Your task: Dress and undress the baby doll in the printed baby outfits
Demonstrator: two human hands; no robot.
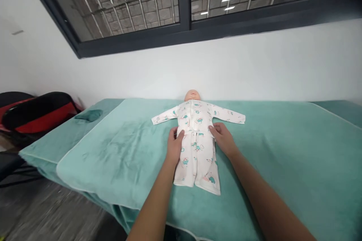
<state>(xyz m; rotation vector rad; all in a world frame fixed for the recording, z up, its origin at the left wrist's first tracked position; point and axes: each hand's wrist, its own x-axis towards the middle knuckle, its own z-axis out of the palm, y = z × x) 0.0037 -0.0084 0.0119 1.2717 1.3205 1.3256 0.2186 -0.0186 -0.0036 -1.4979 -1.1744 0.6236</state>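
Observation:
A baby doll [192,94] lies on its back on the green-covered bed [127,150], its head toward the wall. It wears a white baby shirt [193,116] with small teal and pink prints, its sleeves spread out to both sides. Matching baby trousers [201,158] extend below, their legs lying flat toward me. My left hand [174,143] is closed at the left side of the waist, thumb on top of the shirt hem. On the opposite side, my right hand [223,138] pinches the hem between thumb and fingers. The fingers under the cloth are partly hidden.
A white wall [254,64] stands behind the bed, with a dark-framed window [185,0] above it. Black and red chairs [45,115] are at the left. A face hole [89,115] opens near the bed's left end.

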